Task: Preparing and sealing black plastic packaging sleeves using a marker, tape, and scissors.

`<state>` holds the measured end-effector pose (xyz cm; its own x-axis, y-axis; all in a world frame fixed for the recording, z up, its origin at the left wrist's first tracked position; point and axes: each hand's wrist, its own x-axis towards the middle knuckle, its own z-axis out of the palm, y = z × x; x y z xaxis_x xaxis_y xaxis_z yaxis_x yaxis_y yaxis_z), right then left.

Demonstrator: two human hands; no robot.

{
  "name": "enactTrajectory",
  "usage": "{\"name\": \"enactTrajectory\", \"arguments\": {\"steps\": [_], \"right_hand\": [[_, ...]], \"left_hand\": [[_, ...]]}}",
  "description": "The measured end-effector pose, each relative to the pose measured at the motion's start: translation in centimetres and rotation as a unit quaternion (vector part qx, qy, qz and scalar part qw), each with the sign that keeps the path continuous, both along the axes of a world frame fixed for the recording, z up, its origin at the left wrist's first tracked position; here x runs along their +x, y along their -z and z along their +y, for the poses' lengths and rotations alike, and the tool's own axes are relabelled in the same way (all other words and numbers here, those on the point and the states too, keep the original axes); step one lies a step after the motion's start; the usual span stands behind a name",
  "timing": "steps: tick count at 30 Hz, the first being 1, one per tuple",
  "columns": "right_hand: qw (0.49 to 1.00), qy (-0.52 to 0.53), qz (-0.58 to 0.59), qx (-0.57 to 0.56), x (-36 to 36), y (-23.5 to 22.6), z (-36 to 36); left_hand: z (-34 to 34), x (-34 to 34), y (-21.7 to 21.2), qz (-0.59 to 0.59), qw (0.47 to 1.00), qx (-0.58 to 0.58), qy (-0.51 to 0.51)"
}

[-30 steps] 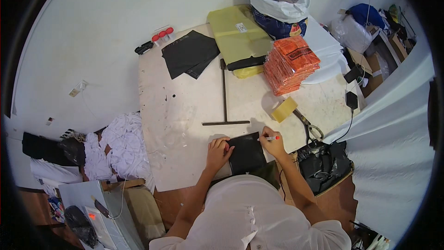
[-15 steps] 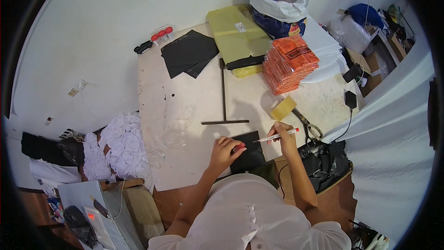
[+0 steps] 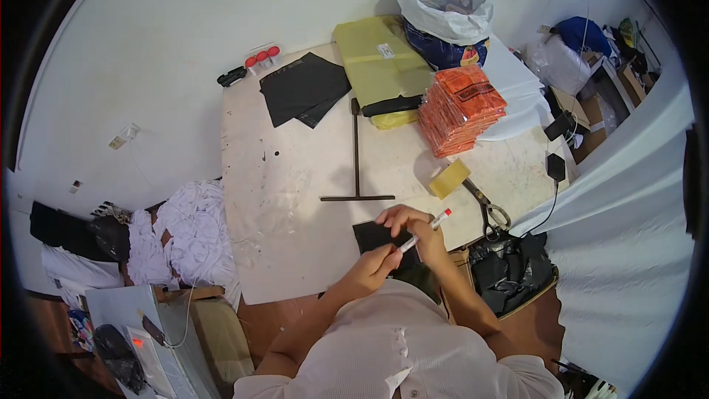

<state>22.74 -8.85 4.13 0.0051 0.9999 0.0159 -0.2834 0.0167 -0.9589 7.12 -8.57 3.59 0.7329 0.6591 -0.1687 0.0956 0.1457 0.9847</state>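
Observation:
In front of my body, a white marker with a red end (image 3: 441,218) slants between my two hands. My right hand (image 3: 410,226) holds it against the fingers, red end up and to the right. Close to the marker's lower end, my left hand (image 3: 371,272) has its fingers pinched together; what they grip is hidden. Beneath both hands a black sheet (image 3: 367,235) lies at the table's near edge, partly covered by them. Beyond it is a dark T-shaped bar (image 3: 357,155), its crosspiece toward me.
A yellow tape roll (image 3: 450,179) and scissors (image 3: 487,210) lie to the right. Behind them stand a stack of orange packets (image 3: 464,112), a yellow package (image 3: 380,63) and a white-lined bag (image 3: 445,11). Black sheets (image 3: 299,92) lie far left on the table (image 3: 258,177).
My hands have come together over the black sheet. The right hand moved left with the marker; the left moved down toward me. The red piece at my left fingertips is out of sight.

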Motion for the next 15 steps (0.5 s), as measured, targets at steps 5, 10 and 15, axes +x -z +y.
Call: {"name": "enactTrajectory", "arguments": {"steps": [5, 10, 15], "right_hand": [[0.978, -0.119, 0.047, 0.164, -1.8, -5.0, -1.1], [0.996, -0.014, -0.091, 0.015, -0.8, -2.6, 1.2], [0.939, -0.002, -0.113, -0.326, 5.5, 6.9, 1.4]], "left_hand": [[-0.4, -2.0, -2.5, -0.257, 0.901, -0.303, 0.175], [1.4, -2.1, -1.9, -0.098, 0.967, -0.236, -0.011], [3.1, -5.0, 1.9, 0.189, 0.853, 0.365, -0.323]]}}
